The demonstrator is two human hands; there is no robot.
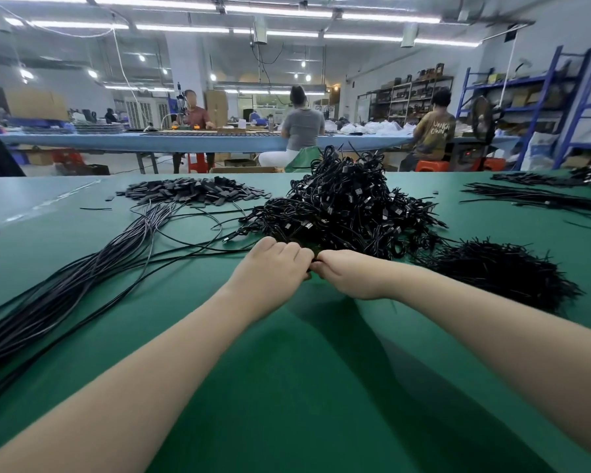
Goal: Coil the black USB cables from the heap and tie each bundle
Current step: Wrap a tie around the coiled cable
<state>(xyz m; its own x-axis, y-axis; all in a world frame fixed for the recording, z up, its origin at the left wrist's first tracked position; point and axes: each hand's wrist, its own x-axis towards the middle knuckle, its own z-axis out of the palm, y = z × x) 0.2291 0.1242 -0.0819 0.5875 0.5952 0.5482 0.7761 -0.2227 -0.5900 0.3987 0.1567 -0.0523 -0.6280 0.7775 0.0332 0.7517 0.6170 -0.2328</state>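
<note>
Both hands meet in the middle of the green table [287,387], right at the near edge of the big heap [348,206] of black cables. The left hand [270,268] has its fingers curled down, knuckles up. The right hand [347,273] is curled too, and its fingertips touch the left ones. Something small and dark sits between them. It looks like a bit of cable or a tie, but the hands hide it, so I cannot tell what it is or how tight the hold is.

The heap lies at 12 o'clock from the hands, touching them. Both hands are just as near to it.

A long bunch of straight cables [65,285] runs from 8 o'clock up toward 11 o'clock, to the left of the left hand. That hand is the nearer one to it.

A fuzzy pile of thin black ties [498,271] sits at 3 o'clock, just past the right hand. So the right hand would be the easy one to grab a tie.

A flat pile of little dark tabs [191,191] lies far off at 11 o'clock.
</note>
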